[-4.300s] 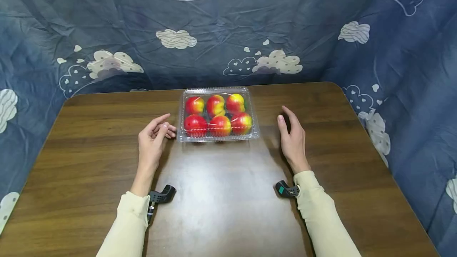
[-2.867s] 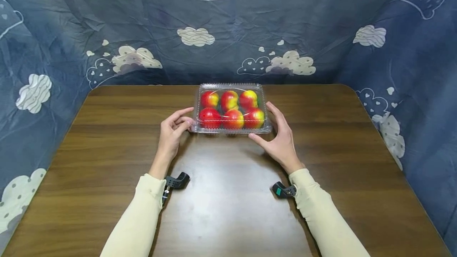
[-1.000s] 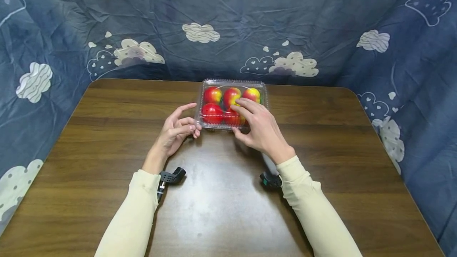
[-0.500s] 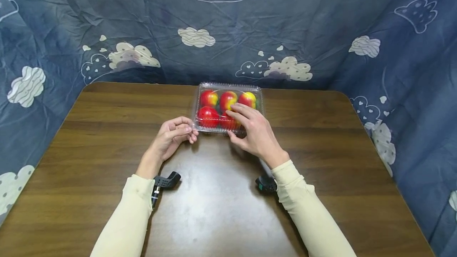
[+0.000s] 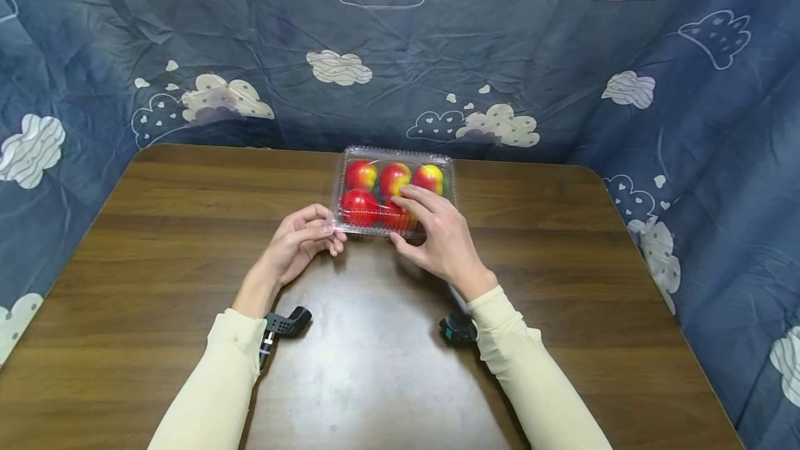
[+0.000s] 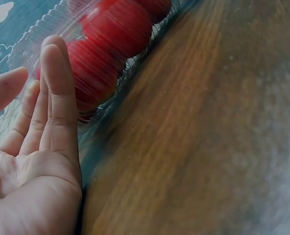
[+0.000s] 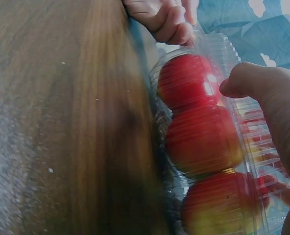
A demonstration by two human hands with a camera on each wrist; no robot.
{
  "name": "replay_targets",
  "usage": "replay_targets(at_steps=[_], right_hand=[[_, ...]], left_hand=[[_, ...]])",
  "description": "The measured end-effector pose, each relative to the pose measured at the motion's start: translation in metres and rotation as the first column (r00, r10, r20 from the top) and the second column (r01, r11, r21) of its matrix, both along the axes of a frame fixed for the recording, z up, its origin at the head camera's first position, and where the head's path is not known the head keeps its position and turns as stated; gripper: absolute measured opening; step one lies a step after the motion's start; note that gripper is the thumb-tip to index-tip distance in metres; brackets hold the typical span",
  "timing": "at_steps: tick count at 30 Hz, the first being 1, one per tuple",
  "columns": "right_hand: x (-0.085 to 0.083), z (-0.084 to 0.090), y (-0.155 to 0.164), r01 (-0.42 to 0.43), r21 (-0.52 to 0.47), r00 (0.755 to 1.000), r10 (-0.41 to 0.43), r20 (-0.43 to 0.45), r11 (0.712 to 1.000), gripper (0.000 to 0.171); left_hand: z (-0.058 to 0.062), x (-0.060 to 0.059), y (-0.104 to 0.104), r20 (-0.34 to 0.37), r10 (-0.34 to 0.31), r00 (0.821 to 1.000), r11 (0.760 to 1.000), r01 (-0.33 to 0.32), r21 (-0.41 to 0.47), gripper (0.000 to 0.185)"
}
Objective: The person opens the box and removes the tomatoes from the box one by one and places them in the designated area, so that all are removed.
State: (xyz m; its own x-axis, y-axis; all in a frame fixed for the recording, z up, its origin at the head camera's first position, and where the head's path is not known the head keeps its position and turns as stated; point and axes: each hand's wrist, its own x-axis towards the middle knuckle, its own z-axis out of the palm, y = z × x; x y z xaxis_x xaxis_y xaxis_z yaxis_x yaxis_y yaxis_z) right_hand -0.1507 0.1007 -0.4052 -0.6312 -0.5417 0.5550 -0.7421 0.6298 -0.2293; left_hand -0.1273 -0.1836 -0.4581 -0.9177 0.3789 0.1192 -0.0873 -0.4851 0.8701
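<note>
A clear plastic clamshell box (image 5: 437, 157) with red-and-yellow fruits (image 5: 360, 207) inside stands at the back of the table, its lid down. At its front-left corner my left hand (image 5: 295, 242) pinches the rim between thumb and finger; the right wrist view shows this left hand (image 7: 159, 19) at the corner too. Spread over the front right of the lid is my right hand (image 5: 445, 235), its fingertips resting on top and its thumb at the front edge. That hand hides part of the front-row fruit.
The brown wooden table (image 5: 594, 297) reaches back to a dark blue cloth (image 5: 281, 19) with printed clouds. Small black wrist cameras (image 5: 289, 321) sit on the inner sides of both wrists.
Over the earlier frames my right hand comes from beside the box onto its lid, and my left hand reaches its front-left corner. In the last second both hands hold nearly the same pose.
</note>
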Motion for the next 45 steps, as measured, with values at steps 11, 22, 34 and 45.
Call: replay_targets(at_steps=[11, 22, 34, 45], right_hand=[[0.000, 0.000, 0.000, 0.028, -0.014, 0.999, -0.029, -0.015, 0.999, 0.054], [0.000, 0.000, -0.001, 0.022, -0.014, 1.000, -0.022, -0.012, 1.000, 0.056], [0.003, 0.004, -0.004, -0.004, -0.069, 0.999, 0.001, -0.039, 0.998, 0.054], [-0.001, 0.022, 0.008, 0.033, -0.214, 0.996, -0.050, -0.073, 0.976, 0.050]], left_hand=[[0.004, -0.006, 0.004, 0.033, 0.007, 0.999, 1.000, -0.007, -0.008, 0.006], [0.002, -0.005, 0.006, 0.015, 0.024, 1.000, 1.000, -0.023, -0.018, 0.011], [0.000, 0.000, 0.003, 0.008, 0.034, 0.999, 0.999, -0.034, -0.032, 0.008], [-0.001, 0.000, 0.004, 0.001, 0.032, 0.999, 0.999, -0.032, -0.034, 0.007]])
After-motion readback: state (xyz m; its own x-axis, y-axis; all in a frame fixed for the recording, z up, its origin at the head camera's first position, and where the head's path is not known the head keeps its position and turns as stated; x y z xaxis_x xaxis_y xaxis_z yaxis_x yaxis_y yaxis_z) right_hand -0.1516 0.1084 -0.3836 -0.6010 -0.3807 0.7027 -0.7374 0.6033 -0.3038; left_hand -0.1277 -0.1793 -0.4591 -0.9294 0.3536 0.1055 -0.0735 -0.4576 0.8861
